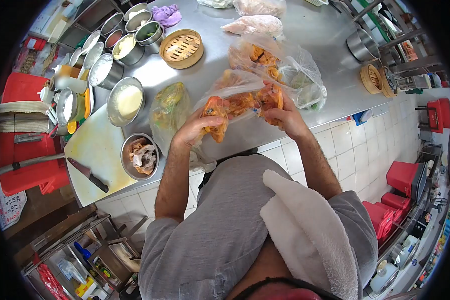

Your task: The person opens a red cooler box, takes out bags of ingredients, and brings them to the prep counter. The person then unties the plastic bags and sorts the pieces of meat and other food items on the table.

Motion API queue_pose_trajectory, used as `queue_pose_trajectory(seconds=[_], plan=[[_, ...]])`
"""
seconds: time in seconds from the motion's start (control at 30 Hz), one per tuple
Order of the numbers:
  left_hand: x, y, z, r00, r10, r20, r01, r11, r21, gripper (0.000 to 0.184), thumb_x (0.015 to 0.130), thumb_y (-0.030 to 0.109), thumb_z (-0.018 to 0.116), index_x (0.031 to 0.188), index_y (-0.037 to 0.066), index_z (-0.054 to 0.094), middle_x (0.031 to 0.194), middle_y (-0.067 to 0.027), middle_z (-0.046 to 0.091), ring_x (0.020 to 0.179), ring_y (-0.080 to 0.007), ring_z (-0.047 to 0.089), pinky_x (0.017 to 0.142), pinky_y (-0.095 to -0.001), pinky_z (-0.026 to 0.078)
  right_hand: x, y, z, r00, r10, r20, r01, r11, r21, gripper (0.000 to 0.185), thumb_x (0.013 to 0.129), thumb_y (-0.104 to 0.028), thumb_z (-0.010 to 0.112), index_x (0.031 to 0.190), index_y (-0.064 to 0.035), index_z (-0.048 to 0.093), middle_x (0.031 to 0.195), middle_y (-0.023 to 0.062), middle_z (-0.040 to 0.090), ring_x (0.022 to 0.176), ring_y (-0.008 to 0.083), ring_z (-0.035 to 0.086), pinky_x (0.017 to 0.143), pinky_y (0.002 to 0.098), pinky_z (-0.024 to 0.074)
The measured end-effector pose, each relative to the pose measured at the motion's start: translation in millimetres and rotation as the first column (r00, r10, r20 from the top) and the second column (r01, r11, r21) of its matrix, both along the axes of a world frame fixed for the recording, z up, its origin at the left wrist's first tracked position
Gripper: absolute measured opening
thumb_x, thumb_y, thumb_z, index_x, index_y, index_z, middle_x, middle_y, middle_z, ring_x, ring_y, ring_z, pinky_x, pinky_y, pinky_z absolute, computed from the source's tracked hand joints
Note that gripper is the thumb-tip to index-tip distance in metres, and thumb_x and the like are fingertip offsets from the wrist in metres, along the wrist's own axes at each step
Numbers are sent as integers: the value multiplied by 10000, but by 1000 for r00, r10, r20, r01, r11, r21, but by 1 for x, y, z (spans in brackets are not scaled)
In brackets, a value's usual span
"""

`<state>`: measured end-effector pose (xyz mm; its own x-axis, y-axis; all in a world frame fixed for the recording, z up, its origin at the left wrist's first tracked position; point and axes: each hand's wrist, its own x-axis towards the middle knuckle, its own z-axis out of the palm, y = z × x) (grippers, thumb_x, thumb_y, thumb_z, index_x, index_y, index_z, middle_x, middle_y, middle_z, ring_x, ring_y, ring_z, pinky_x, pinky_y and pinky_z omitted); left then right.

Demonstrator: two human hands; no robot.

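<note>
Both hands grip a clear plastic bag of orange, marinated-looking meat pieces, held over the front edge of the steel table. My left hand is closed round the bag's left side, its thumb pressed on an orange lump. On the right side, my right hand closes round another lump through the plastic. Just beyond lies a second bag of orange pieces. A clear bag with greenish contents rests to its right. Left of my left hand lies a bag with yellow and green contents.
A knife lies on the cutting board at left, beside a bowl of meat scraps. A bamboo steamer and several metal containers stand at the back left. Bags of pale food lie at the back.
</note>
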<state>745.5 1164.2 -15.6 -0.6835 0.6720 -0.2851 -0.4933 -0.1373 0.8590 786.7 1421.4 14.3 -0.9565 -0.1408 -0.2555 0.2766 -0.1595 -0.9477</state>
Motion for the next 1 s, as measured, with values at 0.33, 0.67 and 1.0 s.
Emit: queue_pose_trajectory(seconds=[0.33,0.67,1.0], plan=[[7,2,-2,999,7,38,-11,994,113,671,767,300,657,1285,-27,385,1207,-150,505,1067,-274,540,883,-352,425,7,12,8,999,-27,-27,26,999,-39,775,660,36,518,1386,-54,262,1191,108,498,1007,225,579,773,297,476],[23,-11,9,1000,-14,-12,14,999,40,665,771,277,662,1309,12,374,1259,-129,477,1051,-285,557,898,-371,422,18,44,13,981,-181,-66,177,982,-62,774,654,14,527,1380,-32,264,1166,112,512,973,243,587,759,298,472],[19,16,27,991,-97,-88,94,995,-41,660,748,234,685,1305,28,398,1251,-95,480,1033,-231,560,897,-356,421,-91,78,-14,969,-45,-243,190,768,612,611,695,-5,541,1292,-33,410,1085,77,560,976,197,537,838,275,423]])
